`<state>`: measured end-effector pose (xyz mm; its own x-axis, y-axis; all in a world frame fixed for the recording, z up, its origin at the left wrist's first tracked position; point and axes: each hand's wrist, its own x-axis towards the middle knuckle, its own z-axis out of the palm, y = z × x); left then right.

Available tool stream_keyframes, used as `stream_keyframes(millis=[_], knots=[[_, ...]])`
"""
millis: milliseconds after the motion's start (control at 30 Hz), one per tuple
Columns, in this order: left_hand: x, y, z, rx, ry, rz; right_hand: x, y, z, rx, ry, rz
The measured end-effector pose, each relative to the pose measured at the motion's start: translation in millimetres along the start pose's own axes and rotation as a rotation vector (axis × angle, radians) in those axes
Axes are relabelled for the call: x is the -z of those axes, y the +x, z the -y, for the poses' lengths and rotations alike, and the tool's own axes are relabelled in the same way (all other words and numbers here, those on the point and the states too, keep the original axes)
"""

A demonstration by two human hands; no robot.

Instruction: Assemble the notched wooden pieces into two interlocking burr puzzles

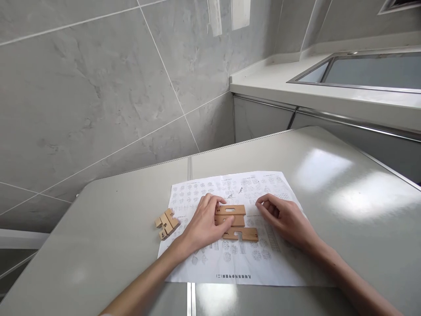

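Left hand (205, 221) on wooden bars (235, 210), partly hidden

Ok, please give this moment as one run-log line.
left hand: on wooden bars; right hand: beside them, empty; bars: on printed sheet; small blocks: at sheet's left edge

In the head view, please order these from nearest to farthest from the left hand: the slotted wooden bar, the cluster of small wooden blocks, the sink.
1. slotted wooden bar: touched by the left hand fingers.
2. cluster of small wooden blocks: at the paper left edge, apart from the hand.
3. sink: far back right, in the counter.
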<state>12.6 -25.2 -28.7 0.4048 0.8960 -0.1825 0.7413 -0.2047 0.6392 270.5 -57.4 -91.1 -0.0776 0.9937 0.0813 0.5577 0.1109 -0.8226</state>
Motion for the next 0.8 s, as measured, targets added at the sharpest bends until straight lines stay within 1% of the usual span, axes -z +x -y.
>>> stream_keyframes(millis=[133, 267, 333, 400, 533, 800], knots=[[-6.2, 4, 13, 0.011, 0.037, -0.104, -1, -6, 5, 0.087, -0.079, 0.062], [-15.2, 6, 20, -0.027, 0.081, -0.161, -4, -11, 8, 0.279, -0.174, 0.123], [-18.8, 6, 22, -0.051, 0.107, -0.172, -5, -13, 8, 0.377, -0.212, 0.149], [-21.6, 6, 24, -0.082, 0.132, -0.179, -6, -13, 8, 0.443, -0.238, 0.164], [-24.8, 6, 28, -0.142, 0.148, -0.2, -8, -13, 5, 0.484, -0.263, 0.167], [-22.9, 7, 27, -0.172, 0.093, -0.232, -8, -13, 4, 0.482, -0.271, 0.184]])
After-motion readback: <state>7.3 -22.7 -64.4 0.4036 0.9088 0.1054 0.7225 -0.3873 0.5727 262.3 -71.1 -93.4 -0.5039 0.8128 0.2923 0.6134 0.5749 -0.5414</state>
